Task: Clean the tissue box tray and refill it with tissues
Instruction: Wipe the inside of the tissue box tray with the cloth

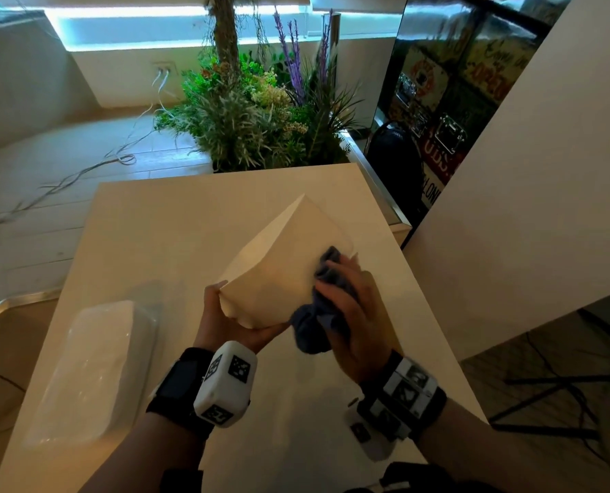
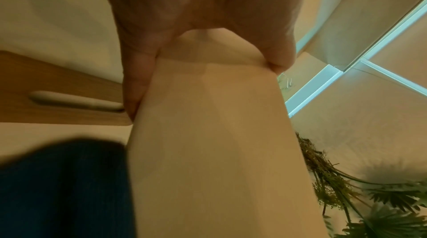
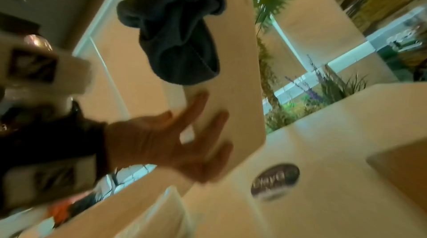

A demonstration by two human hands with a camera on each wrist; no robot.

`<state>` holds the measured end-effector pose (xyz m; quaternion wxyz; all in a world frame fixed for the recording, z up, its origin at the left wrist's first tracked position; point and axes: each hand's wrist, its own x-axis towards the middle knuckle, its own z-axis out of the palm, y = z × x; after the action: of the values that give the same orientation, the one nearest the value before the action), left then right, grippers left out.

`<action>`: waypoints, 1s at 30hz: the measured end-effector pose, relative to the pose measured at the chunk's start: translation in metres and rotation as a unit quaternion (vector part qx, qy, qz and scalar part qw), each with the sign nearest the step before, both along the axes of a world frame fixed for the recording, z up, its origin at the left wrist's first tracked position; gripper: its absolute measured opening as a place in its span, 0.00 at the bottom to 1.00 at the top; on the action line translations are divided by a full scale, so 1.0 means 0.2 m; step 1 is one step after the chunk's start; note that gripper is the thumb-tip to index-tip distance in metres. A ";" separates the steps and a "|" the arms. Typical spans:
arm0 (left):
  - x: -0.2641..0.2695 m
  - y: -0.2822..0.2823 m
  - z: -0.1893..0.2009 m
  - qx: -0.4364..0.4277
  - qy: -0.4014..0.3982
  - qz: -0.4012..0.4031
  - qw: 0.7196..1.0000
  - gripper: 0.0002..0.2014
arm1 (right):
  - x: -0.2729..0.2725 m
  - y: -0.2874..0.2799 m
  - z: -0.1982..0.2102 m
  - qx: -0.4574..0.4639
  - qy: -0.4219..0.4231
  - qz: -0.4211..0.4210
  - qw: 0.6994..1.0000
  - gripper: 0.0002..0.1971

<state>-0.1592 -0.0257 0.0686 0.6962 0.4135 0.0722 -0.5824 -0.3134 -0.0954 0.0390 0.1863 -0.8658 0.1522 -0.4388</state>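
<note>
Now the cream rectangular tissue box tray [image 1: 282, 265] is held tilted above the pale square table [image 1: 161, 215] while a dark blue-grey cloth [image 1: 323, 314] presses on it.

The left hand [image 1: 225, 322] cups the tray's near end, thumb and fingers curled round its edges; the right hand [image 1: 353, 314] clutches the bunched cloth against the tray's right face. A clear-wrapped white pack of tissues [image 1: 90, 375] lies on the table's near left. Green and purple potted plants [image 1: 260, 112] stand beyond the far edge.
</note>
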 end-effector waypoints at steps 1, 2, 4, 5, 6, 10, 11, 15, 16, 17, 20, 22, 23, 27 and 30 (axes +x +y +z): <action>-0.02 0.02 0.05 0.004 0.007 0.009 1.000 0.21 | 0.01 -0.04 0.04 0.026 -0.009 0.008 1.000 0.16; -0.01 0.03 0.05 0.009 -0.015 0.004 1.000 0.21 | 0.01 -0.09 0.09 0.061 -0.008 0.002 0.998 0.17; 0.01 0.03 0.00 0.018 -0.021 -0.029 0.999 0.11 | 0.02 -0.19 0.20 0.155 0.004 -0.025 0.988 0.17; 0.04 0.03 -0.03 0.012 0.016 -0.047 0.999 0.06 | 0.03 -0.23 0.23 0.225 -0.002 -0.034 0.974 0.17; 0.06 0.03 -0.03 0.009 0.060 -0.058 0.996 0.12 | 0.04 -0.25 0.26 0.308 -0.016 -0.040 0.950 0.16; 0.12 0.02 -0.09 -0.002 0.033 -0.109 0.994 0.20 | 0.05 -0.19 0.22 0.349 -0.023 -0.108 0.931 0.11; 0.13 0.02 -0.11 -0.002 0.016 -0.129 0.992 0.22 | 0.04 -0.15 0.19 0.313 -0.023 -0.119 0.942 0.11; 0.12 0.10 -0.16 0.008 -0.046 -0.220 0.974 0.33 | 0.02 -0.02 0.07 0.134 -0.011 -0.060 0.989 0.16; 0.12 0.13 -0.17 0.007 -0.056 -0.234 0.971 0.41 | 0.01 0.01 0.06 0.104 -0.001 -0.018 0.994 0.16; 0.13 0.15 -0.19 0.000 -0.066 -0.243 0.968 0.47 | 0.00 0.02 0.06 0.092 0.005 0.042 0.995 0.16; 0.16 0.18 -0.21 -0.019 -0.090 -0.272 0.958 0.50 | -0.01 -0.01 0.12 0.115 0.060 0.176 0.976 0.16; 0.18 0.19 -0.20 -0.030 -0.111 -0.305 0.945 0.46 | 0.01 -0.09 0.17 0.220 0.108 0.175 0.954 0.16; 0.19 0.20 -0.19 -0.036 -0.128 -0.322 0.938 0.45 | 0.03 -0.13 0.19 0.278 0.119 0.152 0.941 0.15; 0.19 0.19 -0.18 -0.046 -0.145 -0.347 0.925 0.45 | 0.07 -0.26 0.15 0.408 0.132 0.054 0.902 0.19; 0.19 0.21 -0.20 -0.040 -0.148 -0.332 0.930 0.48 | 0.01 -0.16 0.15 0.336 0.179 0.129 0.916 0.25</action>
<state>-0.1216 0.0160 0.0280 0.4815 0.4672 -0.1971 -0.7149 -0.3109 -0.1265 0.0685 0.4908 -0.8285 0.2080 -0.1714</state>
